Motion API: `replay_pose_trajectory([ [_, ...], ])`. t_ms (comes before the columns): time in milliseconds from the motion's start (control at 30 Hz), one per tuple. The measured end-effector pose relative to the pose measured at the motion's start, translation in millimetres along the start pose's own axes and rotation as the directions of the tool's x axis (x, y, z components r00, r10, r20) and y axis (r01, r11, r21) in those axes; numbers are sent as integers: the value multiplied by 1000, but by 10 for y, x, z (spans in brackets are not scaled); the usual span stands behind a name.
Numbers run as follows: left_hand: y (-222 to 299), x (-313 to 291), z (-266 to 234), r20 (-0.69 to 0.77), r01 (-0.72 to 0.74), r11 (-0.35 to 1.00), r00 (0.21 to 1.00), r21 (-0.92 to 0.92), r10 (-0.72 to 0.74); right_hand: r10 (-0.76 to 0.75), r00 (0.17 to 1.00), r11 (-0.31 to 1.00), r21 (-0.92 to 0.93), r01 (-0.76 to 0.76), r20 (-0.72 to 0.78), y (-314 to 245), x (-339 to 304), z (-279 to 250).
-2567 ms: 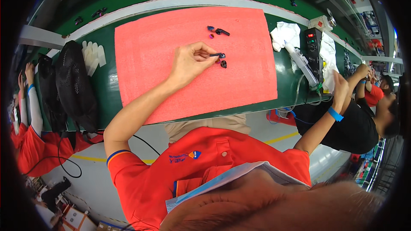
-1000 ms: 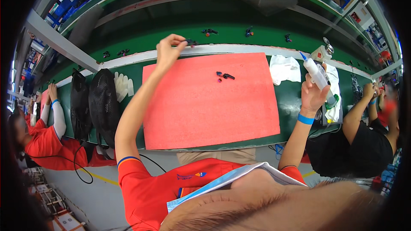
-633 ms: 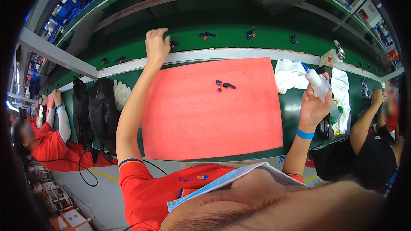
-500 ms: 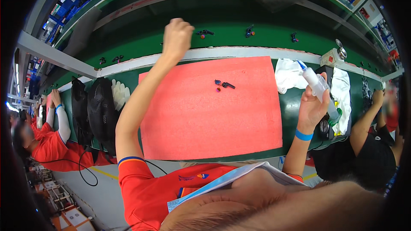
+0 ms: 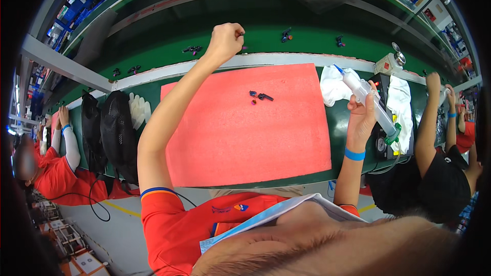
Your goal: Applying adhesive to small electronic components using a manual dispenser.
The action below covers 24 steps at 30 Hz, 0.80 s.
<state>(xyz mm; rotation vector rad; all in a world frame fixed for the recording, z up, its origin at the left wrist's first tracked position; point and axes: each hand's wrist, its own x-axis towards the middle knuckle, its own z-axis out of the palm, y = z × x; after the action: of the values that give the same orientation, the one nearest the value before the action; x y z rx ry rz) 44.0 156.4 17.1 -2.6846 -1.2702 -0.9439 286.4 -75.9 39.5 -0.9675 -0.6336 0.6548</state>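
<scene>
My left hand [image 5: 226, 42] reaches over the green conveyor belt [image 5: 266, 25], its fingers pinched together. A small dark bit shows at the fingertips, and a purplish piece [image 5: 244, 48] lies just below them. What the fingers hold is mostly hidden. At the right, my right hand [image 5: 362, 115] is wrapped round a clear dispensing syringe [image 5: 364, 92] with white contents, a blue tip pointing up and left, and a green cap with a tube at the lower end. On the pink foam mat [image 5: 245, 143] lie small dark parts [image 5: 265, 97] and a tiny pink-orange piece [image 5: 253, 102].
More dark parts [image 5: 286, 35] sit along the belt. Right of the mat are white cloths [image 5: 335, 86], a black box [image 5: 381, 143] and a metal-lidded container [image 5: 388, 64]. Black bags [image 5: 118, 133] and a white glove [image 5: 138, 110] lie left. Co-workers flank me.
My left hand has moved right along the belt and now covers where a dark part lay. The right hand and syringe have shifted left, and the whole view has shifted slightly.
</scene>
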Motion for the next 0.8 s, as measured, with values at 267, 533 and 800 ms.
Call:
replay_pose_trajectory([
  [267, 620, -904, -745, 416, 556, 557, 831, -616, -370, 75, 992, 996, 38, -79, 104, 20, -267, 192],
  [533, 709, -1255, -799, 535, 590, 592, 792, -550, -293, 180, 982, 976, 117, -186, 60, 70, -469, 581],
  [800, 773, -1308, -750, 656, 700, 253, 714, -668, -244, 123, 986, 992, 19, -126, 114, 218, -628, 631],
])
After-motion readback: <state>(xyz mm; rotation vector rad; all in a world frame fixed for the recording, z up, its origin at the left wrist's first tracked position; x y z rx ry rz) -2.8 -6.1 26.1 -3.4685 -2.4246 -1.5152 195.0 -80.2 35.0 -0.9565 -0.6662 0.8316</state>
